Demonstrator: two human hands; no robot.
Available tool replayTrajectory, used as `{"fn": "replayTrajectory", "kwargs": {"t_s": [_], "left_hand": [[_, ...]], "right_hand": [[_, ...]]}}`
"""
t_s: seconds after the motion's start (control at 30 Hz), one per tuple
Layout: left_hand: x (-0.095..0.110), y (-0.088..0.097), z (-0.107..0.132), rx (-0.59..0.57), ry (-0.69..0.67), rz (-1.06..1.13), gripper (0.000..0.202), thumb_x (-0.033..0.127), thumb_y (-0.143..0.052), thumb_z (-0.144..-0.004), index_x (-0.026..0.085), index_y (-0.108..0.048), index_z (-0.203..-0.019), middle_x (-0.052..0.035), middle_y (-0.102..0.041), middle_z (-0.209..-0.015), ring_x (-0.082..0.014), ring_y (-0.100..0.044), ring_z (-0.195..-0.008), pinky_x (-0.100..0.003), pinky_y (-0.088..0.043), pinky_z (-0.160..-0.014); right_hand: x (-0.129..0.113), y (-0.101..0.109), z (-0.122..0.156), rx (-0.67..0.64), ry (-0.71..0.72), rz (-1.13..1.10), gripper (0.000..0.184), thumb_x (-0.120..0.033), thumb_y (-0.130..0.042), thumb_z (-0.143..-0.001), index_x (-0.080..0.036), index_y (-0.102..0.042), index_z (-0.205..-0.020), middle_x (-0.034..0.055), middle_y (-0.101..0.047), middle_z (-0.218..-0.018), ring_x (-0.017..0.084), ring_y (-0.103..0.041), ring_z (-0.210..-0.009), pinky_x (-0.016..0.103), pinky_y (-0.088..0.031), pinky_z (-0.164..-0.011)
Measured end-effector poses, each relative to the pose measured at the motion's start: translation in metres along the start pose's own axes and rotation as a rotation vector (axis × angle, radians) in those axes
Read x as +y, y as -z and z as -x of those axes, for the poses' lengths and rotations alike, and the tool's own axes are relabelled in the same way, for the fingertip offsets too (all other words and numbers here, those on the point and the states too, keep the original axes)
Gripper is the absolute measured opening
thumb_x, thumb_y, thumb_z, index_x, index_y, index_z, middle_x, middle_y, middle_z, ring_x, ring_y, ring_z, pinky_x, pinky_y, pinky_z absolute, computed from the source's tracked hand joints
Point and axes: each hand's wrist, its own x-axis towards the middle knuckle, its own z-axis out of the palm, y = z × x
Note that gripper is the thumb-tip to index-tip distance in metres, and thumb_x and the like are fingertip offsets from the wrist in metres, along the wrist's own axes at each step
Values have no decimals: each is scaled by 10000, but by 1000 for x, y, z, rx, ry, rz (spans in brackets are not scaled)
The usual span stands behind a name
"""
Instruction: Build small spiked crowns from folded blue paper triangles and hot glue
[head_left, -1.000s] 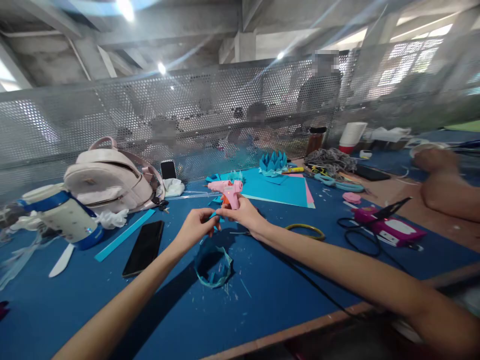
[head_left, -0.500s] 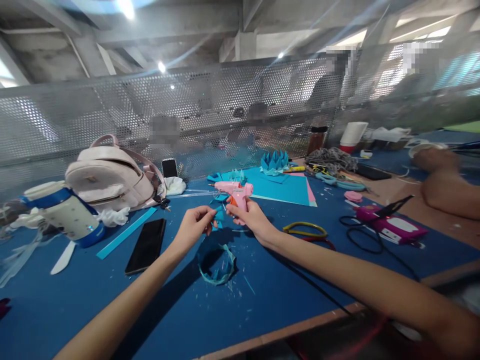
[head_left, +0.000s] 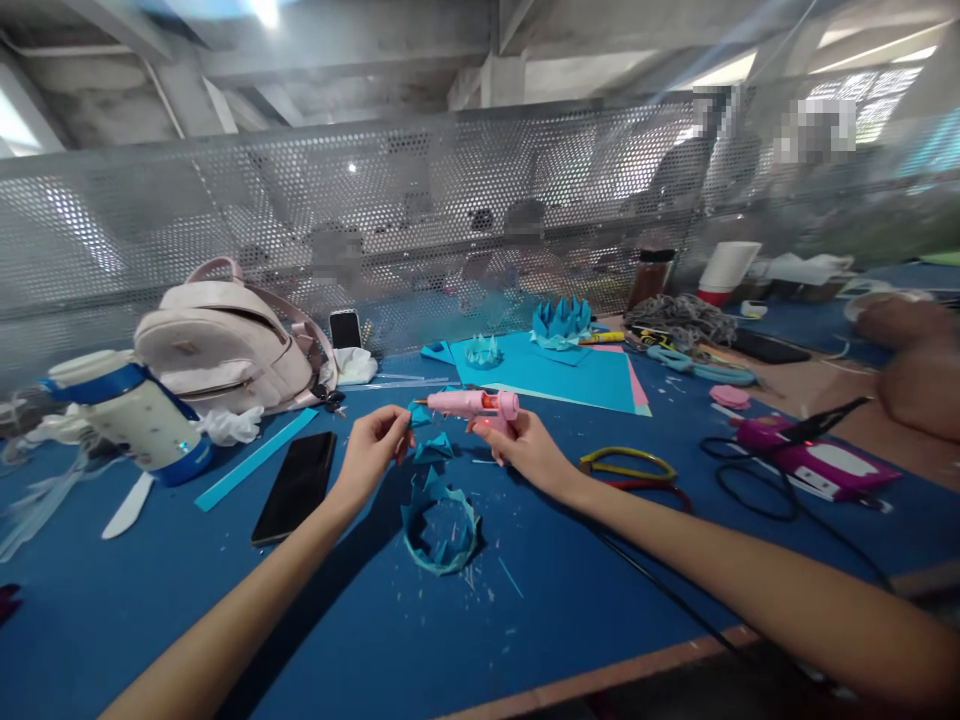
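My right hand [head_left: 526, 447] grips a pink hot glue gun [head_left: 474, 403], its nozzle pointing left. Between the thumb and fingers of my left hand [head_left: 377, 440] is a small folded blue paper piece [head_left: 419, 414], right at the nozzle tip; whether they touch I cannot tell. Just below lies another folded paper piece [head_left: 435, 448] on the blue table. Nearer to me stands a ring of blue paper with pointed tips [head_left: 441, 535]. Farther back, a small pointed paper ring [head_left: 484, 352] and a larger paper crown [head_left: 561, 322] rest on blue paper sheets [head_left: 592, 378].
Left are a black phone [head_left: 295, 487], a blue paper strip [head_left: 255, 460], a tumbler [head_left: 135, 415] and a backpack [head_left: 225, 345]. Yellow-handled scissors [head_left: 628, 463] and a magenta device [head_left: 817, 457] with a black cable lie right. Another person's arm [head_left: 919, 385] rests at far right.
The glue gun has swung more level, its nozzle coming to the paper piece in my left hand. My left hand has shifted slightly left. The view has turned a little.
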Motion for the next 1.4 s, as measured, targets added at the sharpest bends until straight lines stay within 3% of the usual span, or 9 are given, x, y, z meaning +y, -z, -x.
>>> {"fn": "replayTrajectory", "kwargs": {"t_s": [0.4,0.7,1.4], "left_hand": [[-4,3,1,37,-17,-27,358,469,-592,-878,158,-570,-702,27,-545,-559,-75,-442,-445,-196,-309,-451],[1,0,2,27,-10,-45,382,486,-594,-857,160,-562,-660,26,-540,-527,-84,-448,-431,-204,-330,-452],[-3,4,0,49,-17,-28,348,458,-601,-865,164,-563,-684,32,-540,-543,-76,-443,-432,-198,-313,-443]], "right_hand": [[6,1,-2,2,70,55,339,-501,-569,-851,-164,-606,-837,-12,-501,-558,133,-489,-526,244,-404,-453],[7,0,-2,-33,99,48,403,-489,-550,-883,-140,-660,-1051,-14,-500,-562,139,-496,-541,239,-423,-456],[8,0,-2,-54,113,75,354,-471,-535,-910,-156,-666,-1006,-22,-490,-509,141,-496,-520,233,-399,-430]]}}
